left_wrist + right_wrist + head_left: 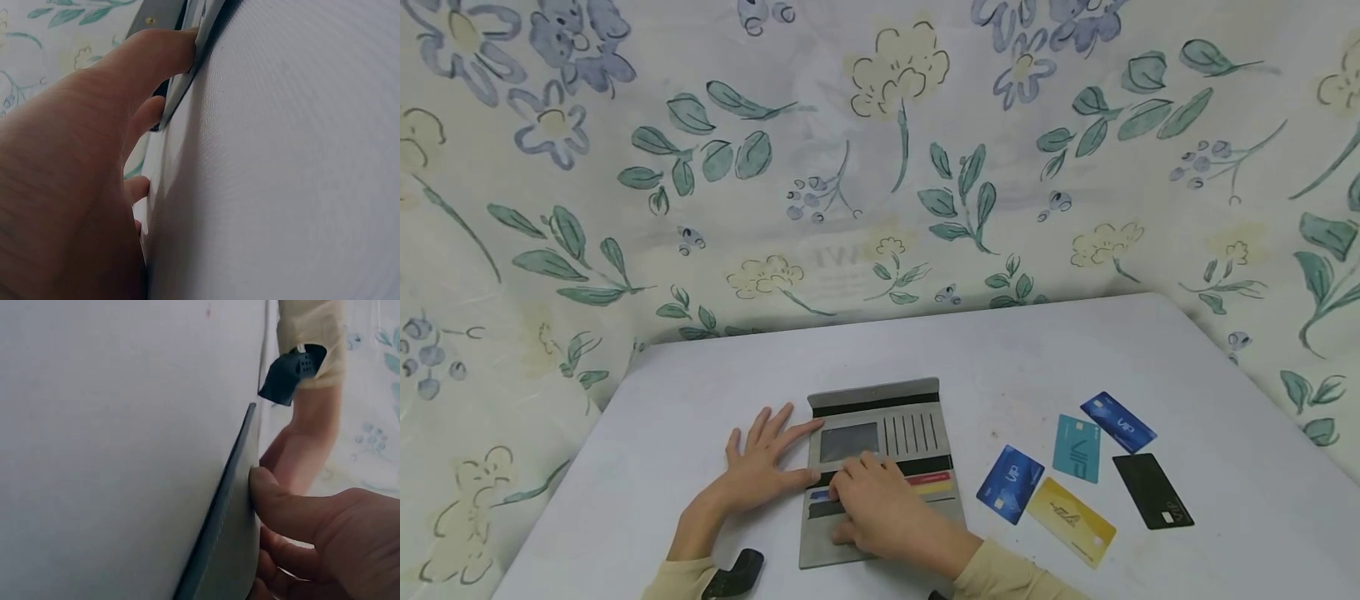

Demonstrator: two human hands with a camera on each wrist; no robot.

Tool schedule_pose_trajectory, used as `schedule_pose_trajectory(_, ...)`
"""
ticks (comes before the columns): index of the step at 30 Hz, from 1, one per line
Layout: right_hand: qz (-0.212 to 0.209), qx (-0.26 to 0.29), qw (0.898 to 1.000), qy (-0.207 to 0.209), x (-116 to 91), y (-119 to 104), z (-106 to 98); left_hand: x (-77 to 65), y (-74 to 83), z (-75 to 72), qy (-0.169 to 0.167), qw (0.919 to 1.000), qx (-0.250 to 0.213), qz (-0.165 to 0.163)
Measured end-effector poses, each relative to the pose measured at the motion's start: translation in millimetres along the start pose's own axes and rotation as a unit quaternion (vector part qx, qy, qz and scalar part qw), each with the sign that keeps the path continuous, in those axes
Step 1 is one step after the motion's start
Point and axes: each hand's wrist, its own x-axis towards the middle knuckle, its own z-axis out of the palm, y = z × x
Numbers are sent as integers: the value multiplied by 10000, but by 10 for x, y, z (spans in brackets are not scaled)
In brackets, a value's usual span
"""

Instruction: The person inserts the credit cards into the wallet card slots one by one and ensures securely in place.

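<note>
We see a grey card wallet (921, 450) lying unfolded on the white table (985, 350), in the near part and a little left of the middle. Our left hand (760, 473) grasps nothing: its fingers are spread, with the index fingertip and thumb touching the wallet's left edge. Our right hand (880, 508) lies over the near half with its fingers bent down at the slots and its thumb on the nearest panel; we cannot tell whether it pinches a card, since the fingertips are hidden. Right of those fingers, the edges of a red card (928, 479) and a yellow card (934, 488) show in the slots, and a blue edge (820, 496) shows to their left. The far half has a dark window (850, 442) on its left. Well apart to the right lie five loose cards: a blue one (1011, 485) nearest the wallet, a gold one (1072, 522) at the near side, a teal one (1077, 448), another blue one (1118, 422) farthest away, and a black one (1153, 492) rightmost.
</note>
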Motion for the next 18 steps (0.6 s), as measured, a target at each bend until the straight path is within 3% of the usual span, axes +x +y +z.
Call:
schedule_pose_trajectory(7, -152, 1061, 9942, 4, 49, 164, -62, -14, 21, -15, 5, 10000, -41, 60)
schedule_pose_trajectory(18, -154, 1457, 9892, 89, 111, 201, -34, -24, 11, -15, -23, 10000, -10, -18)
